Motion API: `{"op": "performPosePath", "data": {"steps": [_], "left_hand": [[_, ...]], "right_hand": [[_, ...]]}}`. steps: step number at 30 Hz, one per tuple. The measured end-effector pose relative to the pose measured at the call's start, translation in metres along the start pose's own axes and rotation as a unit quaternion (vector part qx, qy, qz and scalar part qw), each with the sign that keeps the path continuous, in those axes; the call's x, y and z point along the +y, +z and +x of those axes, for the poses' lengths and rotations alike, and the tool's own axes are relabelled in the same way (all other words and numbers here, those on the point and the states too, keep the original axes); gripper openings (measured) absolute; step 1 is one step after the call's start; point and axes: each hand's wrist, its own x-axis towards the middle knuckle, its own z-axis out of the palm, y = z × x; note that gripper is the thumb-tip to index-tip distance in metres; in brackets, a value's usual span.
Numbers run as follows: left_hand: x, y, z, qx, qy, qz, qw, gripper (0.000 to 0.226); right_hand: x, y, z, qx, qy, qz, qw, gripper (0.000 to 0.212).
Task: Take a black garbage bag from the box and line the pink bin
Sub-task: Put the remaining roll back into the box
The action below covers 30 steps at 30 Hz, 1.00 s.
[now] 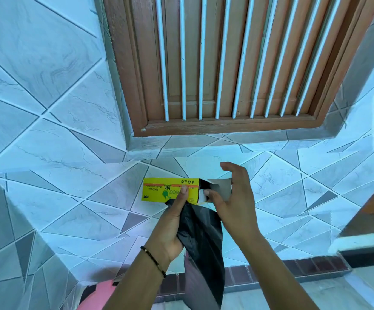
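Black bag (200,238) hangs below left hand (170,229) grip, under box (170,190).

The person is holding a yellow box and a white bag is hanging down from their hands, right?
Not quite. The head view shows the bag is black, not white. It hangs down below the yellow box, which the left hand holds while the right hand is at the box's open end.

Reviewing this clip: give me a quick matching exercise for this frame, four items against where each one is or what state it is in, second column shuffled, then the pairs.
Items:
1. yellow box
2. black garbage bag
3. pink bin
4. grey end flap

States:
A. bottom left edge of view, partly cut off
B. hanging down between the wrists
C. folded open at the right hand
D. held up by the left hand, thumb on its printed face

Pairs: 1-D, 2-B, 3-A, 4-C
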Motion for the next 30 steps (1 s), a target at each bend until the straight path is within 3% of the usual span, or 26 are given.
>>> {"op": "performPosePath", "data": {"steps": [2, 5, 6, 9, 13, 17, 19, 24, 27, 30], "left_hand": [[0.001, 0.002, -0.002, 0.01, 0.003, 0.002, 1.0, 0.048], [-0.001, 0.008, -0.001, 0.037, 0.024, 0.025, 0.999, 0.071], [-0.002, 0.01, 0.0, 0.053, 0.038, 0.034, 0.997, 0.063], [-0.004, 0.015, 0.002, 0.074, 0.07, 0.01, 0.995, 0.033], [0.003, 0.018, -0.003, 0.075, 0.051, -0.036, 0.995, 0.059], [0.006, 0.018, -0.004, 0.082, 0.031, -0.019, 0.996, 0.077], [0.005, 0.018, -0.005, 0.067, 0.025, -0.02, 0.997, 0.083], [0.013, 0.016, -0.007, 0.022, -0.004, -0.067, 0.998, 0.059], [0.015, 0.011, -0.006, 0.004, -0.016, -0.077, 0.997, 0.055], [0.014, 0.012, -0.007, -0.009, -0.026, -0.077, 0.997, 0.053]], "right_hand": [[0.0, 0.002, 0.0, -0.007, 0.082, 0.074, 0.994, 0.055], [-0.004, 0.011, -0.007, -0.004, 0.225, 0.231, 0.946, 0.044], [-0.004, 0.015, -0.01, -0.006, 0.244, 0.247, 0.938, 0.037], [-0.005, 0.025, -0.018, -0.045, 0.228, 0.235, 0.944, 0.036], [-0.005, 0.023, -0.017, -0.118, 0.227, 0.245, 0.935, 0.055], [-0.006, 0.017, -0.013, -0.093, 0.21, 0.306, 0.924, 0.032], [-0.008, 0.014, -0.013, -0.078, 0.189, 0.319, 0.926, 0.03], [-0.006, 0.004, -0.008, -0.125, 0.12, 0.306, 0.936, 0.024], [-0.001, -0.005, -0.001, -0.174, 0.102, 0.271, 0.941, 0.02], [0.0, -0.006, -0.002, -0.197, 0.082, 0.225, 0.951, 0.029]]}}
